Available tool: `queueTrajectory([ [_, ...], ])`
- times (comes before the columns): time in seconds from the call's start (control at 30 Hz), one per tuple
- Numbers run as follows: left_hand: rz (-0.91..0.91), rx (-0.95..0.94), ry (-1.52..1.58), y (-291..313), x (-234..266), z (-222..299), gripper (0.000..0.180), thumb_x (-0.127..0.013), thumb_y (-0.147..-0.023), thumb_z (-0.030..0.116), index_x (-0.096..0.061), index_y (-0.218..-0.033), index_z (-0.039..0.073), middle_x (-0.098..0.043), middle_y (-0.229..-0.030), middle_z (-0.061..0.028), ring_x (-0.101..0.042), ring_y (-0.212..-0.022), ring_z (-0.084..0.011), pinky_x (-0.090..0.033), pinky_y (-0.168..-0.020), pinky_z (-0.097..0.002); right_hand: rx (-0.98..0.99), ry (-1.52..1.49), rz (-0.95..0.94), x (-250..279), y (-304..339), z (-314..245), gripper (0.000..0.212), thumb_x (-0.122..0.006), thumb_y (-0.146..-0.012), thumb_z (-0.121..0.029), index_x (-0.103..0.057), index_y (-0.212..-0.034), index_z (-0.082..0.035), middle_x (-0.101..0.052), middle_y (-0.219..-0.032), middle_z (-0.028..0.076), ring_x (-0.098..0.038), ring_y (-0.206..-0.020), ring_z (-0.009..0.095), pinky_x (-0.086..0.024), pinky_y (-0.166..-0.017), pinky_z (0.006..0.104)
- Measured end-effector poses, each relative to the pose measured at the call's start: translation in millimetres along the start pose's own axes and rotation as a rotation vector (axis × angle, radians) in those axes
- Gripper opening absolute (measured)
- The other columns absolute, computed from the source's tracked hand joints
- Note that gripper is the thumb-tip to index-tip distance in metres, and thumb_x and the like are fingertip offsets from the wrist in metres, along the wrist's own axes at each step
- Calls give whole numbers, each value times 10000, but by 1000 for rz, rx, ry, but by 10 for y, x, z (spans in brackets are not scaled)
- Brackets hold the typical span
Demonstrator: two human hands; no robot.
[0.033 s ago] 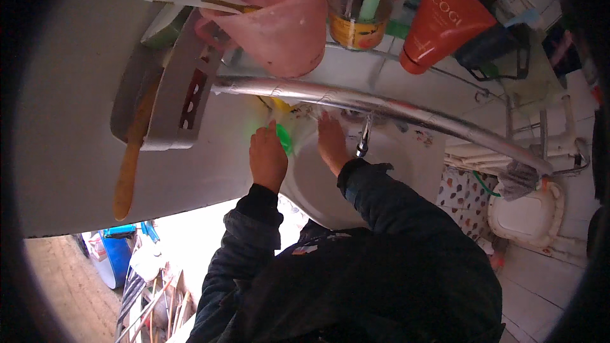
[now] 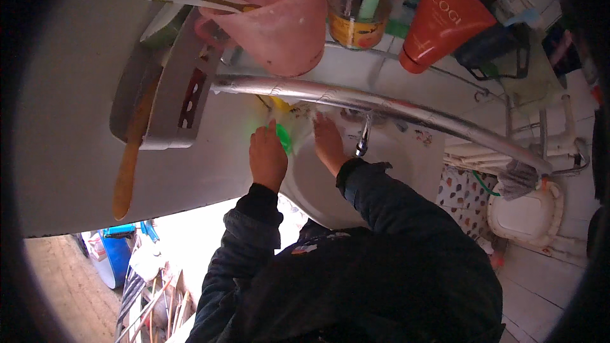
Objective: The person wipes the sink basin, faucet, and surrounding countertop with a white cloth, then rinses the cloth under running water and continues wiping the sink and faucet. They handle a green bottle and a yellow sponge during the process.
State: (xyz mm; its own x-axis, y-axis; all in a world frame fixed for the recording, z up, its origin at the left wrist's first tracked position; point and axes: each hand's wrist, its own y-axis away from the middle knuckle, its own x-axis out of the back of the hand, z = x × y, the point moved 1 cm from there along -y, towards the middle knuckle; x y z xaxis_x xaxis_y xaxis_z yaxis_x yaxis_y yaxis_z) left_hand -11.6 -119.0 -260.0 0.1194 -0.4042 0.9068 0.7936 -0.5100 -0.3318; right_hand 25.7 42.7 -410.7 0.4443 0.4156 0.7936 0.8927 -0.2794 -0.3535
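My left hand [image 2: 267, 157] is at the left side of a white washbasin [image 2: 311, 184], fingers bent. It is closed against a bright green, rounded plastic thing [image 2: 283, 139], mostly hidden behind the hand. My right hand [image 2: 328, 144] reaches over the basin's back left rim with fingers stretched forward. Something whitish and blurred shows at its fingertips, too small to name. A yellow item [image 2: 279, 105] lies behind the hands, partly under the metal bar. The chrome tap [image 2: 364, 134] stands just right of my right hand.
A thick metal rail [image 2: 381, 103] crosses above the hands. Over it stand a pink plastic mug [image 2: 273, 32], a glass jar [image 2: 359, 25] and a red tube [image 2: 445, 22]. A grey holder [image 2: 170, 114] with a wooden-handled tool [image 2: 130, 165] hangs at left. A lidded toilet [image 2: 524, 216] is at right.
My right hand has shifted slightly left along the basin's back edge. My left hand and the green thing stay in place.
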Motion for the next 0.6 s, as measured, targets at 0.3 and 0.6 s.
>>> queueTrajectory([
  [0.3,-133,142,17,-14,63,34,464,-520,-857,22,-508,-1320,-5,-574,-1107,-196,-553,-1017,-383,-467,-870,-465,-2,-135,-275,140,-103,340,377,-513,-900,-53,-574,-1272,-40,-515,-1380,148,-512,-1214,326,-412,-1025,464],
  [0.6,-71,56,-24,30,38,-46,469,-525,-854,19,-502,-1321,-12,-560,-1086,-195,-547,-980,-377,-461,-849,-464,-103,-74,-115,-298,-429,185,487,-479,-887,-23,-468,-1373,-14,-519,-1311,229,-491,-1197,390,-393,-1009,466],
])
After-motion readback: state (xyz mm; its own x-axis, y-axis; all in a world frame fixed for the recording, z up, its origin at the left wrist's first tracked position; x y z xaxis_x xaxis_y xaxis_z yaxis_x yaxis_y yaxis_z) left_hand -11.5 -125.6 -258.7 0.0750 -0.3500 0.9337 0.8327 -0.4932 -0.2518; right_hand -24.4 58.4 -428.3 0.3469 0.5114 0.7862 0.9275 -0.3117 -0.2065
